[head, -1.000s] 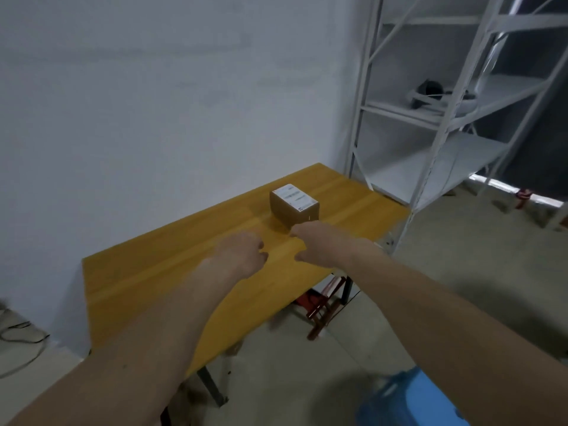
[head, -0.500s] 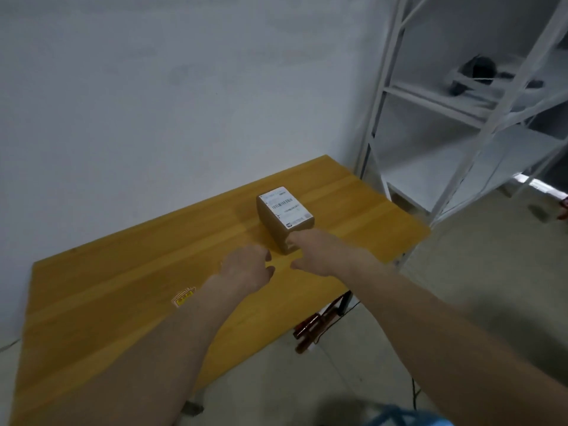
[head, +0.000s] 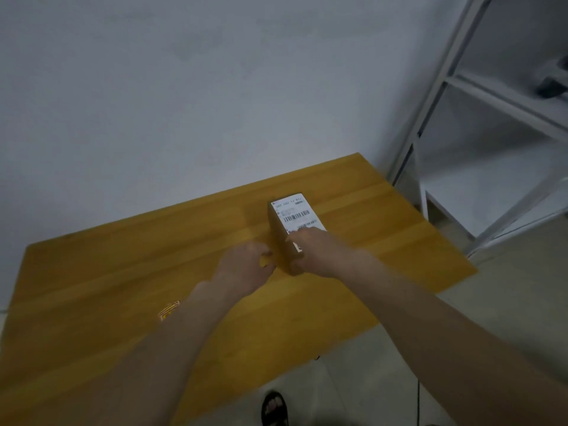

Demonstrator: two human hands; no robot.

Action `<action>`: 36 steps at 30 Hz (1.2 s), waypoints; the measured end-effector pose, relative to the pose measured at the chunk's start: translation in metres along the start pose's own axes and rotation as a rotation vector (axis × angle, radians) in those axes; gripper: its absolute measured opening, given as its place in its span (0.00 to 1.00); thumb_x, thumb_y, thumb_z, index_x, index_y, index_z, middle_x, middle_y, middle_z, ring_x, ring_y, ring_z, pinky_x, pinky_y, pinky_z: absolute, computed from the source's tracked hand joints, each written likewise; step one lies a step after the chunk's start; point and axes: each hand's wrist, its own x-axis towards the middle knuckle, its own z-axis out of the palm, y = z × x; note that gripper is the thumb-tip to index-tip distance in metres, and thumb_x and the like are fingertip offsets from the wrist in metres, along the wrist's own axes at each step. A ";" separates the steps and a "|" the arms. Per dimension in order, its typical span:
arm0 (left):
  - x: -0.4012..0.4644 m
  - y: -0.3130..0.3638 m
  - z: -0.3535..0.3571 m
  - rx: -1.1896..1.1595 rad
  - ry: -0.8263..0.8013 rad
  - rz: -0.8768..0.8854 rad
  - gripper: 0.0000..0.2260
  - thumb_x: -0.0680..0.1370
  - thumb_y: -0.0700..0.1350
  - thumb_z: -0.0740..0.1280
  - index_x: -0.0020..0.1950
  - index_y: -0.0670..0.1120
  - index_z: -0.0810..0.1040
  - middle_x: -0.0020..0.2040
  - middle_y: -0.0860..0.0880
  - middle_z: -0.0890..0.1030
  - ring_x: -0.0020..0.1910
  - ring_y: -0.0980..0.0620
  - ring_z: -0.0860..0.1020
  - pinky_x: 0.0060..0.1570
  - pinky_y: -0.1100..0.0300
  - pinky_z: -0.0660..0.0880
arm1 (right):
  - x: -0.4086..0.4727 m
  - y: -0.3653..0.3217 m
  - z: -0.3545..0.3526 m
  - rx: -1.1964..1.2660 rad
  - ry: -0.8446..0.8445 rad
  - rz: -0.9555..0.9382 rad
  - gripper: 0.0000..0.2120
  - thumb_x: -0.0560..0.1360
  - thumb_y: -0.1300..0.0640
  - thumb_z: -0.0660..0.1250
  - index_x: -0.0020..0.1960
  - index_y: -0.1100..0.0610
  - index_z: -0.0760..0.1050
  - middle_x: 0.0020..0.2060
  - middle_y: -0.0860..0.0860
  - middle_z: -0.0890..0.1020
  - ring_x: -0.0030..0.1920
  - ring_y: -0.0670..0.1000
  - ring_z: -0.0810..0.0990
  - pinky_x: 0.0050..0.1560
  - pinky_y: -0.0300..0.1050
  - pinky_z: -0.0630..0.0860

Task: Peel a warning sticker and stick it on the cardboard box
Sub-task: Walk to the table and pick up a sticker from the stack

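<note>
A small brown cardboard box (head: 281, 238) with a white shipping label on top stands on the wooden table (head: 123, 272). My right hand (head: 319, 250) grips the box's near end, fingers over the label and thumb on the front face. My left hand (head: 246, 267) hovers just left of the box with its fingers curled, close to the box's left side; whether it touches is unclear. A yellow warning sticker (head: 168, 311) lies flat on the table, partly hidden behind my left forearm.
A white wall stands behind the table. A white metal shelf rack (head: 461, 124) rises to the right of the table. Below the table's near edge a sandalled foot (head: 274, 408) and a thin black cable show on the grey floor.
The view has dropped and drawn closer to the table. My right hand went from beside the box's near corner to gripping it; my left hand moved up next to the box.
</note>
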 end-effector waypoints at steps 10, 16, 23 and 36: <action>0.034 -0.020 0.016 -0.088 0.019 -0.137 0.15 0.76 0.50 0.66 0.63 0.50 0.76 0.63 0.49 0.76 0.62 0.48 0.74 0.57 0.56 0.71 | 0.061 0.005 0.009 -0.073 -0.065 -0.195 0.10 0.73 0.60 0.64 0.54 0.59 0.72 0.52 0.57 0.76 0.52 0.58 0.76 0.45 0.49 0.72; 0.038 -0.028 0.044 -0.133 0.080 -0.301 0.14 0.76 0.47 0.67 0.62 0.50 0.76 0.62 0.48 0.78 0.62 0.46 0.75 0.60 0.49 0.73 | 0.090 0.005 0.039 -0.098 -0.092 -0.471 0.20 0.75 0.58 0.65 0.66 0.56 0.69 0.59 0.56 0.76 0.62 0.57 0.72 0.57 0.54 0.74; 0.053 -0.044 0.116 -0.151 0.227 -0.486 0.11 0.77 0.44 0.65 0.59 0.45 0.77 0.59 0.44 0.80 0.58 0.43 0.76 0.51 0.52 0.71 | 0.118 0.013 0.106 -0.186 -0.093 -0.698 0.20 0.76 0.56 0.64 0.66 0.60 0.67 0.59 0.57 0.76 0.60 0.58 0.72 0.54 0.51 0.72; -0.031 -0.054 0.222 -0.171 0.518 -0.646 0.15 0.75 0.48 0.68 0.61 0.49 0.77 0.62 0.47 0.78 0.62 0.44 0.75 0.60 0.49 0.72 | 0.079 0.016 0.197 -0.333 0.182 -0.789 0.16 0.78 0.54 0.60 0.63 0.59 0.69 0.62 0.56 0.74 0.64 0.58 0.71 0.59 0.52 0.69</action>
